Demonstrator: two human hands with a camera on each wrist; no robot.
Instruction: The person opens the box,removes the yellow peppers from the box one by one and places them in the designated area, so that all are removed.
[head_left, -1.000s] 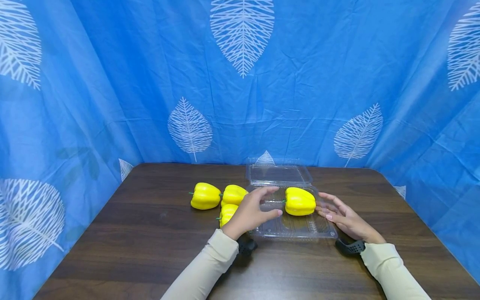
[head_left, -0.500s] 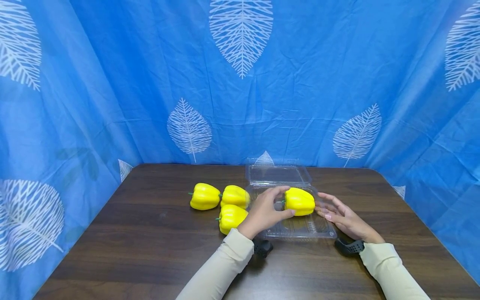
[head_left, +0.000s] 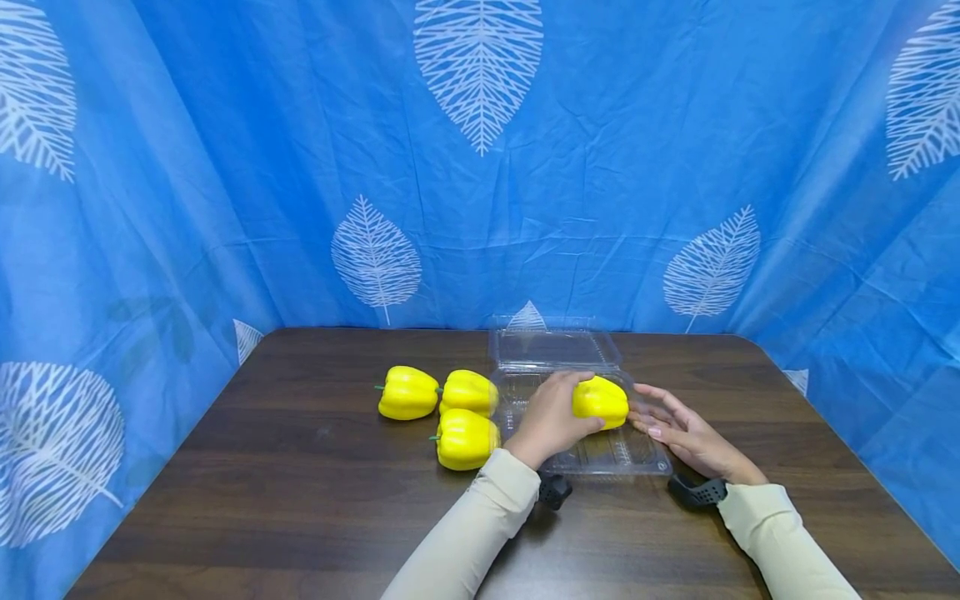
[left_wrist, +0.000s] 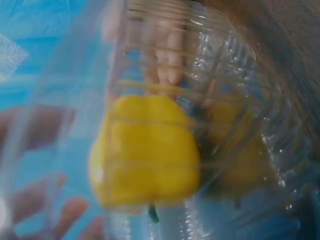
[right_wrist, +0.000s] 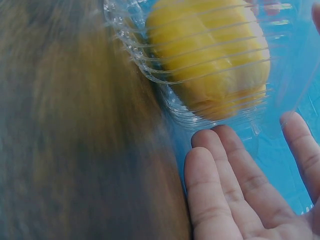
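A yellow bell pepper [head_left: 603, 402] lies in a clear plastic clamshell container [head_left: 513, 400], its lid raised at the back. Over the stem end, my left hand [head_left: 557, 417] spreads thumb and fingers, covering that end in the head view. In the left wrist view, the fingers [left_wrist: 35, 125] look apart from the pepper [left_wrist: 150, 150], seen through the clear wall. My right hand [head_left: 701, 437] rests at the container's right side with fingers extended. Its fingertips lie beside the ribbed wall [right_wrist: 220, 122] in the right wrist view; contact is hard to tell.
Three more yellow bell peppers lie left of the container: a far-left pepper [head_left: 408, 393], a back pepper [head_left: 468, 392] and a front pepper [head_left: 465, 439]. All stand on a dark wooden table [head_left: 285, 500]. A blue leaf-print curtain [head_left: 585, 167] hangs behind.
My left hand has moved right, from beside the loose peppers to around the stem end of the pepper in the container. The right hand and the container stay where they were.
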